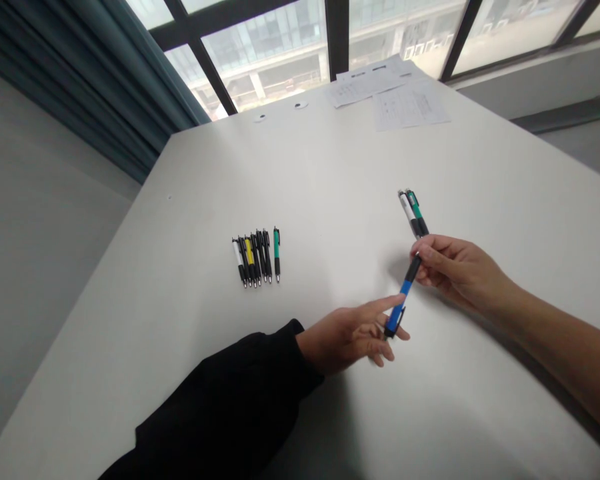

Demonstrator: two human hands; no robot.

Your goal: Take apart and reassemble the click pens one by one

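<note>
My right hand [455, 270] is shut around a bundle of pens. These include a blue pen [403, 293], a white pen [407, 210] and a green pen [417, 210], their upper ends sticking out past my fingers. My left hand [347, 337], in a black sleeve [230, 407], has its fingers spread at the blue pen's lower end, which sits between them. I cannot tell whether they touch it. Left of my hands, a tight row of several pens [253, 259] lies on the table, including a yellow pen [249, 252] and a green pen [277, 250].
The pale table [305, 187] runs beneath everything, with its edge at the left. Printed papers [410, 107] and two round white grommets [301, 105] lie at its far end. Behind it are large windows [265, 60] and a dark teal curtain [95, 73].
</note>
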